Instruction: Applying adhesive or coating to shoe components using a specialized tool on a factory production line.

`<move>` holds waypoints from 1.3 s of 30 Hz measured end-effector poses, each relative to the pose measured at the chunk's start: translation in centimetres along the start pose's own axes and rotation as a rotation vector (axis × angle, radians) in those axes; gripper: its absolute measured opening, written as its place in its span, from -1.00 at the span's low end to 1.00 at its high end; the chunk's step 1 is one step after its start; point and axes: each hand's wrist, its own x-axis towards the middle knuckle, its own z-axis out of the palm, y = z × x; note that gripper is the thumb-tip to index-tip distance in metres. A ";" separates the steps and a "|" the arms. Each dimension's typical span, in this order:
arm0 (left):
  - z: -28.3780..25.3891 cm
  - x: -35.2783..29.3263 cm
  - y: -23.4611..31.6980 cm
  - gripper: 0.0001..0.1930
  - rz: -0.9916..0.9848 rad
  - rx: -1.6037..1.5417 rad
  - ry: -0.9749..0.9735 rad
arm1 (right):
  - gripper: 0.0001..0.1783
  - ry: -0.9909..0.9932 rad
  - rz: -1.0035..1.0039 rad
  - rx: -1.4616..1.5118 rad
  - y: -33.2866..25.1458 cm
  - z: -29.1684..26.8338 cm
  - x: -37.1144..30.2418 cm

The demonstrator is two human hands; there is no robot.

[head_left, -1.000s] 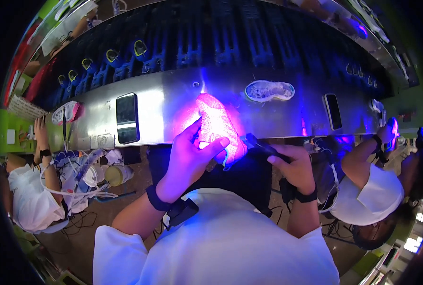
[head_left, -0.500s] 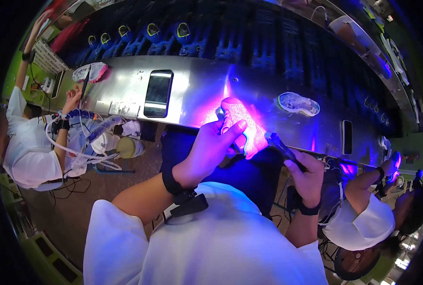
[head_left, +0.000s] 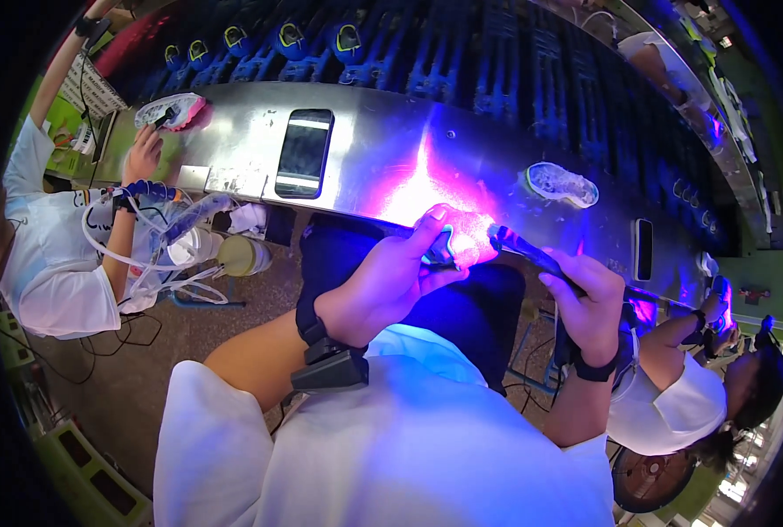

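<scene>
My left hand [head_left: 381, 285] is closed around a shoe upper [head_left: 473, 233] at the near edge of the metal bench, under glaring pink-violet light. The upper is tilted, and my fingers and the glare hide part of it. My right hand [head_left: 588, 303] grips a slim dark-handled brush [head_left: 534, 253]. The brush's tip meets the right side of the upper, or lies right beside it; the glare blurs the contact. Beyond my right hand, a pale translucent shoe sole [head_left: 562, 184] lies on the bench.
A dark rectangular panel [head_left: 304, 154] lies on the metal bench [head_left: 365, 132], another [head_left: 642, 250] farther right. Behind runs a dark conveyor [head_left: 470, 79] carrying several blue shoes [head_left: 291, 39]. At left a co-worker's hand [head_left: 144, 154] brushes a pink-and-white sole [head_left: 170, 112]. Another person [head_left: 672, 395] works at right.
My left hand has turned and lowered the shoe upper. The brush has come up against its right side. The left co-worker's hand has moved up to the pink-and-white sole.
</scene>
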 end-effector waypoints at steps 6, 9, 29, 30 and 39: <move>-1.0 0.3 -0.3 -0.57 -0.137 -0.134 -0.094 | -0.59 -0.007 -0.021 -0.020 -0.1 -0.4 0.7; -0.7 0.2 -0.5 -0.50 -0.166 -0.186 -0.093 | -0.59 -0.003 -0.031 -0.015 0.5 -0.3 0.9; 0.4 2.0 -0.2 -0.63 -0.485 -0.665 -0.254 | -0.60 0.006 0.011 0.337 5.8 1.5 1.1; 0.0 2.1 -0.2 -0.61 -0.529 -0.669 -0.248 | -0.60 -0.008 0.024 0.361 5.9 1.7 1.1; -0.3 0.6 0.1 -0.61 -0.411 -0.493 -0.343 | -0.60 -0.025 0.079 0.351 6.8 2.4 -1.4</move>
